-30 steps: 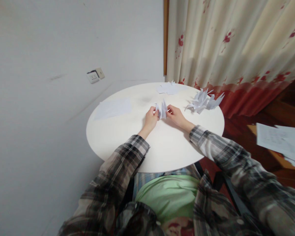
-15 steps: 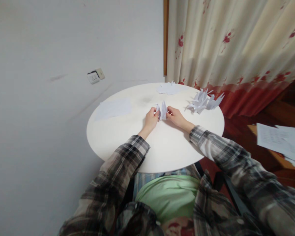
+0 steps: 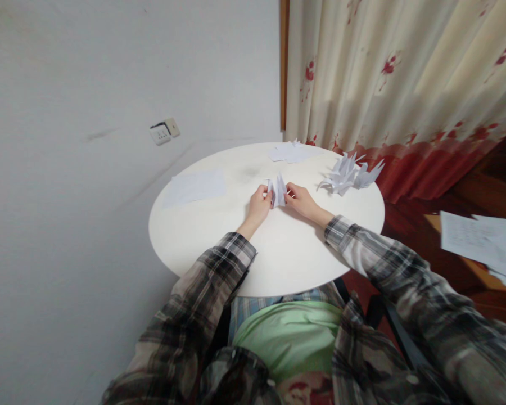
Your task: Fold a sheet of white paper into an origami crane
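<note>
Between my hands, just above the middle of the round white table (image 3: 287,253), stands a folded white paper crane (image 3: 279,191) with its points upward. My left hand (image 3: 259,203) pinches its left side between thumb and fingers. On the opposite side, the fingers of my right hand (image 3: 299,198) are closed on the paper's right edge. Its lower folds are partly covered by my fingertips. To the right of my hands lies a cluster of finished-looking paper cranes (image 3: 348,173), several wings and points sticking up.
White paper sheets (image 3: 198,184) lie at the table's left, and more paper pieces (image 3: 290,152) at its far edge. A wall with a socket (image 3: 160,134) rises on the left, a patterned curtain (image 3: 383,101) behind. Printed papers (image 3: 480,239) rest on wooden furniture at right.
</note>
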Motion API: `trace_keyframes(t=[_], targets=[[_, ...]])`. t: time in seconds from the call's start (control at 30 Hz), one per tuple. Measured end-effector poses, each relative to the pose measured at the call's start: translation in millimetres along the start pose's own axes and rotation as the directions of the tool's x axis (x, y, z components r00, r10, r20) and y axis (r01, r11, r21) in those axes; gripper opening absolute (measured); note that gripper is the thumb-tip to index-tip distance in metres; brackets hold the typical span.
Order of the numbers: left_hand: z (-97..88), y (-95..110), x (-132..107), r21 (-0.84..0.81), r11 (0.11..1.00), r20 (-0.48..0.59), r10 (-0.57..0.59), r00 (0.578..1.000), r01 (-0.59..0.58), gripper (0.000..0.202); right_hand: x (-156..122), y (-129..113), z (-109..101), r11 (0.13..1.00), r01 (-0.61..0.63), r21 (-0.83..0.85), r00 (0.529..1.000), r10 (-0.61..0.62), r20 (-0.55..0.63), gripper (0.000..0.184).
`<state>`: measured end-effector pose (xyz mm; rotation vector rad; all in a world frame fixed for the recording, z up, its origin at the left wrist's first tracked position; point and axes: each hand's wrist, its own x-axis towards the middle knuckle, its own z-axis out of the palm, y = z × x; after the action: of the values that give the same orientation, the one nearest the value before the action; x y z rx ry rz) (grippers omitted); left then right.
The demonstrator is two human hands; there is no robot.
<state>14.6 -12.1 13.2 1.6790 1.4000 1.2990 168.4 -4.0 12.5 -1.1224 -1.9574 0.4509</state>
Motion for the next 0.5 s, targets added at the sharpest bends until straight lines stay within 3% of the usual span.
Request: trace_keyframes(t=[0.5], targets=[[0.6,-7.0,2.9,0.068,0.998,0.031,0.003,1.0,-0.005,0.008,-0.5,0.2,0.7,0.999,0.025,-0.031,0.998,-0.023,0.067,0.009]])
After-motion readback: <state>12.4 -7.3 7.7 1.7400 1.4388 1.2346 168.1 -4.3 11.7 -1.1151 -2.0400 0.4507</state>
